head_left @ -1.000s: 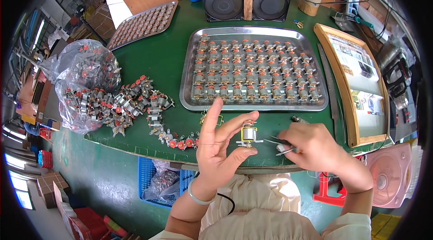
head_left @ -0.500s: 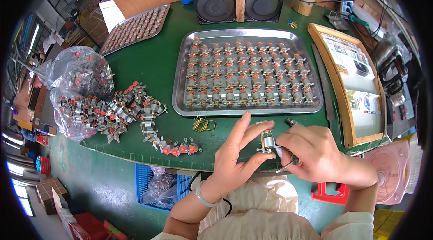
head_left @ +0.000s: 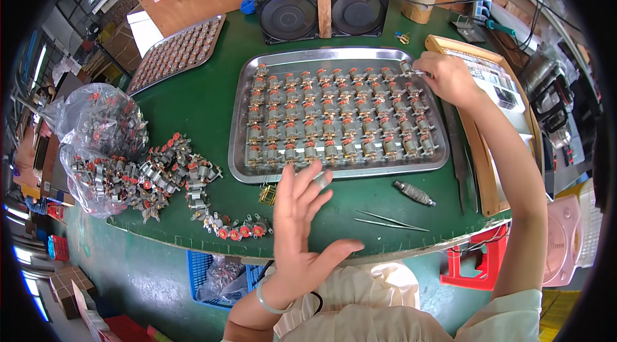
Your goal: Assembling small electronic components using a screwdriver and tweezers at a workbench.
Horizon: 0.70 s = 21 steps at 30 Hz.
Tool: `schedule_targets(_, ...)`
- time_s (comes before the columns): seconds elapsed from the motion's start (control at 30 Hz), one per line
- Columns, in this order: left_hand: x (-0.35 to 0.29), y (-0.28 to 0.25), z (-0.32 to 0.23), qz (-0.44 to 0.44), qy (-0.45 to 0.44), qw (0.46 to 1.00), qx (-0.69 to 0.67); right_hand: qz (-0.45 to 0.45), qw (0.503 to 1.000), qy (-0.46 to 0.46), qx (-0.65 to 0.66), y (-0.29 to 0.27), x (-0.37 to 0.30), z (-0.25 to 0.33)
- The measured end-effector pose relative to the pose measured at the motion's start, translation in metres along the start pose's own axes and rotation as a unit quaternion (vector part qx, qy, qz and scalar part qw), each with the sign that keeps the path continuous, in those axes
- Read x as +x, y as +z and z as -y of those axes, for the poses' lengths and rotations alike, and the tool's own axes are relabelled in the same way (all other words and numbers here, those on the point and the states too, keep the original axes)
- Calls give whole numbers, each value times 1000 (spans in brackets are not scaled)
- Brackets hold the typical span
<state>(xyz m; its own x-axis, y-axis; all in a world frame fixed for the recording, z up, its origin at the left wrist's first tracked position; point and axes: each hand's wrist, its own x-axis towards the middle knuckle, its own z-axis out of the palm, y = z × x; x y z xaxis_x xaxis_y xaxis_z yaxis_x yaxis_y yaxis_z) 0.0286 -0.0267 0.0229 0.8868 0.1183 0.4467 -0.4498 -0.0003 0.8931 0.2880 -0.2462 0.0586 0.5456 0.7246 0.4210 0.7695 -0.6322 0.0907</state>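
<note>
At the far right corner of the metal tray [head_left: 347,173], my right hand [head_left: 452,78] pinches a small motor-like metal part [head_left: 406,68]. Rows of similar grey parts with red-orange ends [head_left: 328,110] fill the tray. My left hand [head_left: 302,226] hovers empty before the tray's near edge, palm up and fingers spread. Tweezers [head_left: 393,221] lie on the green bench [head_left: 334,239] to the right of that hand. Behind them rests a grey wrapped tool handle [head_left: 414,193]. A small brass-coloured frame [head_left: 268,195] sits left of my left hand.
Loose parts [head_left: 177,165] spill from a clear plastic bag [head_left: 103,117] on the left. A second filled tray [head_left: 180,53] stands farther back. Two black fans [head_left: 289,15] are behind the main tray; a wooden frame [head_left: 491,168] borders it right. A blue crate [head_left: 199,274] is below the bench.
My right hand has moved from near my left hand to the tray's far right corner with a part. The tweezers now lie on the bench. My left hand has let go and opened.
</note>
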Motion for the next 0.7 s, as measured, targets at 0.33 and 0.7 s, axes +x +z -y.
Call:
schedule_targets(0.33, -18, -47, -22, -34, 41, 990, 131, 98, 995, 2, 34, 24, 9, -25)
schedule_targets(0.7, -23, -81, -41, -7, 99, 943, 318, 71, 995, 56, 50, -1, 10, -10)
